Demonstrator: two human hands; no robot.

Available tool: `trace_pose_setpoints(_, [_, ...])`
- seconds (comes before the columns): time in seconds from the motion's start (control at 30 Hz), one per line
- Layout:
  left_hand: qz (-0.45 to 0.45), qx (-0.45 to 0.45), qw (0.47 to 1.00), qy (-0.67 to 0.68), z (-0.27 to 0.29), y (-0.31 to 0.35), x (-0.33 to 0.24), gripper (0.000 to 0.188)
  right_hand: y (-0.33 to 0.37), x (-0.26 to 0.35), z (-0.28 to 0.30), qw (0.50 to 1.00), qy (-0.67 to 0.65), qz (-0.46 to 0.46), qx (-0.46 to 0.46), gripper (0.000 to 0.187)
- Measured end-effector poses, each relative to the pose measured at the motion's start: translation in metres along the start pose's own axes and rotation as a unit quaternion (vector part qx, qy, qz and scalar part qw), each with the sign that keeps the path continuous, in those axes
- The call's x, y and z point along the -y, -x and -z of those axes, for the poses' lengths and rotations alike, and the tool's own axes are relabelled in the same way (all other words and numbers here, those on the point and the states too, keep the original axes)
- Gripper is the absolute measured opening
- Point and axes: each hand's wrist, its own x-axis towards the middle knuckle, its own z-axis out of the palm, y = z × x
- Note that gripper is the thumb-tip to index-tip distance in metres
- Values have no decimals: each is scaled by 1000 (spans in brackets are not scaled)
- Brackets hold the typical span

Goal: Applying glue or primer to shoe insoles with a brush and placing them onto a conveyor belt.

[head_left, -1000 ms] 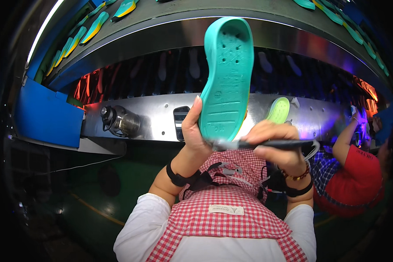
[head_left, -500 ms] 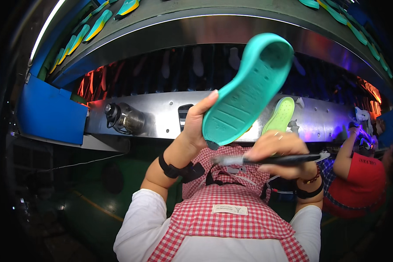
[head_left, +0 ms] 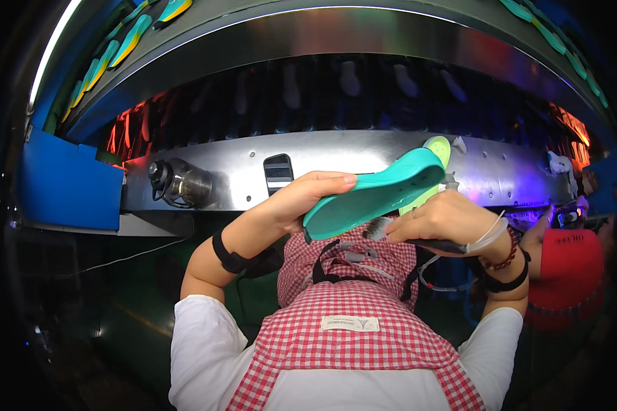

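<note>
A teal shoe sole [head_left: 377, 190] is held tilted in front of me, its rounded wide end up and to the right. My left hand [head_left: 307, 197] is closed around its lower left end, thumb on top. Closed on a brush [head_left: 376, 229] with a black handle, my right hand [head_left: 440, 220] is just below the sole's near edge. The pale bristles point left close to that edge; whether they touch it I cannot tell. A thin clear tube runs by the handle. Behind the teal sole lies a lime-green sole [head_left: 439, 145], partly hidden.
A metal ledge [head_left: 233, 164] crosses ahead, carrying a dark-topped bottle [head_left: 185, 183] and a phone-like dark device [head_left: 278, 172]. Beyond it, a conveyor [head_left: 219, 15] bears several teal and yellow soles [head_left: 131, 41]. A blue box [head_left: 68, 185] stands left; a co-worker in red [head_left: 569, 274] is at right.
The teal sole has tipped over from nearly upright to a flatter, more edge-on position. My right hand has turned the brush, bringing its bristles up close to the sole's near edge.
</note>
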Motion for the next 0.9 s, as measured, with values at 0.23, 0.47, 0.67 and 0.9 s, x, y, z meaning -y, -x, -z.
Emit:
trace_pose_setpoints(0.23, [-11,-12,999,-32,6,6,0,46,14,-9,6,998,29,-47,5,24])
trace_pose_setpoints(0.47, [-37,11,972,232,0,-15,17,46,3,-18,-16,920,-314,-165,-166,23])
trace_pose_setpoints(0.67, [-44,-5,968,246,-4,-34,20,50,30,-67,-25,833,-300,-193,-423,17])
trace_pose_setpoints(0.9, [-85,-13,978,188,14,-63,9,49,1,-61,-61,858,-177,-108,-470,24])
